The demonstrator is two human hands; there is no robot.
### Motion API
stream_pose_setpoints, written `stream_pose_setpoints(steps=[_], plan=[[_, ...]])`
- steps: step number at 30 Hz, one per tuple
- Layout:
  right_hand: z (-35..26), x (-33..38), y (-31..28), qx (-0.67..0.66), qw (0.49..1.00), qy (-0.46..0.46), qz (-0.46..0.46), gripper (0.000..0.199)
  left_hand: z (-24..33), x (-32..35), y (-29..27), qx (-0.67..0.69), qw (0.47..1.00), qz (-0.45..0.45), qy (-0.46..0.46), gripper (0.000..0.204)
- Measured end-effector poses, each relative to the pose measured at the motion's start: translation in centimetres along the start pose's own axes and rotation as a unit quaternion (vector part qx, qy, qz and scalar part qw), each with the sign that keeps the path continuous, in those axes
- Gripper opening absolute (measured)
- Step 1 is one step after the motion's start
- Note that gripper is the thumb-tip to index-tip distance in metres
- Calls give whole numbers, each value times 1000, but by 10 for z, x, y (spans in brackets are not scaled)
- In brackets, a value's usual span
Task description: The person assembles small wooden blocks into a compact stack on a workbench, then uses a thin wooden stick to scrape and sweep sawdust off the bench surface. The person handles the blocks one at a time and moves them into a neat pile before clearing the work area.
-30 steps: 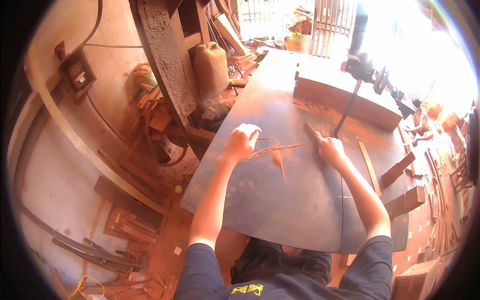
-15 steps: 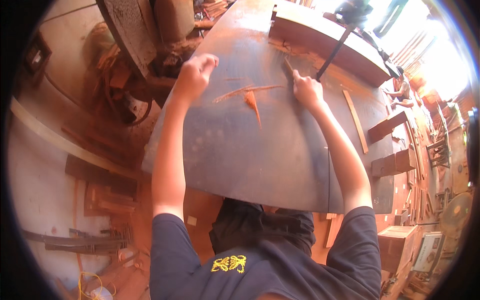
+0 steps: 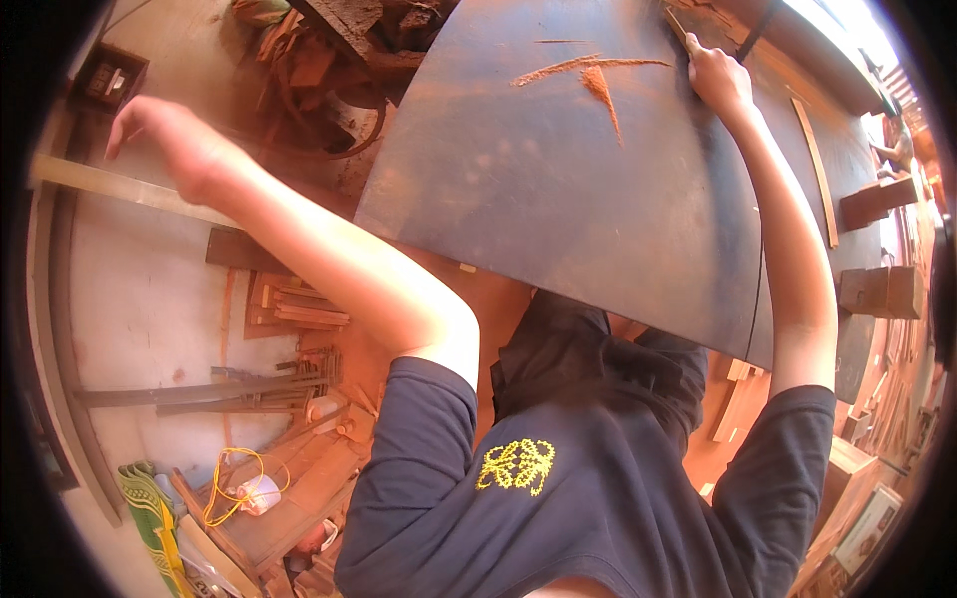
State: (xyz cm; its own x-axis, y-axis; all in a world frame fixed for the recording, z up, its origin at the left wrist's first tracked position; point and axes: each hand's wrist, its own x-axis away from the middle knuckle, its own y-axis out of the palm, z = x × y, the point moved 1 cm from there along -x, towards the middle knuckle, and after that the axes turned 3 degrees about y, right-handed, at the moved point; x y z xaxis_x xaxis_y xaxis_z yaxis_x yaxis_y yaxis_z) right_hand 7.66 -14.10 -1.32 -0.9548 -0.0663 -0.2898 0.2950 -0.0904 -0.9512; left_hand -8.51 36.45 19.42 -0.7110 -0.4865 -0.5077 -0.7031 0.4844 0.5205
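My left hand is stretched out to the far left, away from the table, wrist bent and fingers drooping apart with nothing in them. Just above it, a small dark box is fixed on the wall. At the far side of the dark metal tabletop, my right hand is closed round a thin wooden stick that points away from me. Left of that hand, reddish sawdust lies in thin ridges on the surface.
A wooden strip lies at the table's right, near wooden blocks. Dusty machinery stands beyond the left edge. Wood offcuts are stacked by the left wall, and a yellow cord hangs over a white container at lower left.
My left hand has swung from above the tabletop out to the left wall, its fingers loosening. My view has turned left. The right hand keeps the stick near the same spot.
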Motion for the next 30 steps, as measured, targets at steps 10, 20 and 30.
stream_pose_setpoints(steps=[10, 20, 30], plan=[[1, 8, -16, -36, 999, -22, 19, 41, -19, 19, 18, 46, 999, 28, 10, 29], [-25, 0, -12, -78, 997, 4, -8, 32, 39, 55, -28, -466, 863, -82, -174, 93], [-116, 30, -43, -176, 982, -68, -28, 21, 119, 107, -105, -756, 632, 161, -59, 88]])
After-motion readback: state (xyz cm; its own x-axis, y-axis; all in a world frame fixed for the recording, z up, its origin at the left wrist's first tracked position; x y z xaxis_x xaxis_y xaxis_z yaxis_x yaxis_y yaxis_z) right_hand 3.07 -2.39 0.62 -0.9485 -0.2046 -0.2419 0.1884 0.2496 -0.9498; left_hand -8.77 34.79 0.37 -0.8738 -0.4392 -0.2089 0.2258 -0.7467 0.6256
